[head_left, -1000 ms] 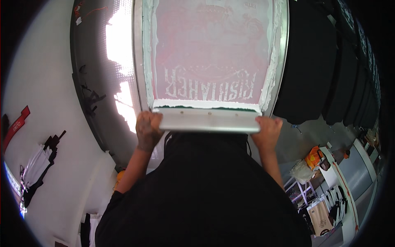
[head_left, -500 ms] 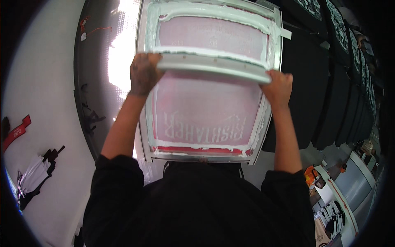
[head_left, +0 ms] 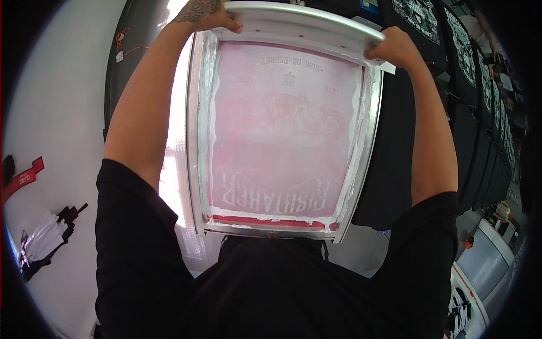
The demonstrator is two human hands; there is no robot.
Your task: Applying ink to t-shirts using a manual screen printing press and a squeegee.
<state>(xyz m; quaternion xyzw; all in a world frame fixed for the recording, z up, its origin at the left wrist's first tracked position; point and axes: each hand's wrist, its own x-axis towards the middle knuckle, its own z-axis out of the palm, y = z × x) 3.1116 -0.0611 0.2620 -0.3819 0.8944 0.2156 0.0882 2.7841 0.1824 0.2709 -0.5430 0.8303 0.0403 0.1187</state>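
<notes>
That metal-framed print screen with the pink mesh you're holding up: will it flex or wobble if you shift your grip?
The screen probably stays stiff: its metal frame looks straight though the left hand and right hand hold only the top edge. Likely light for its size, held aloft this way. The thin translucent mesh looks easy to puncture, so keep fingers on the frame.

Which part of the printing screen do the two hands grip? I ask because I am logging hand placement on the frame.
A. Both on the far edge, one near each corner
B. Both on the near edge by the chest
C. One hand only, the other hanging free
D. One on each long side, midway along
A: the left hand and right hand both clasp the far rail of the screen frame, one near each corner.
</notes>
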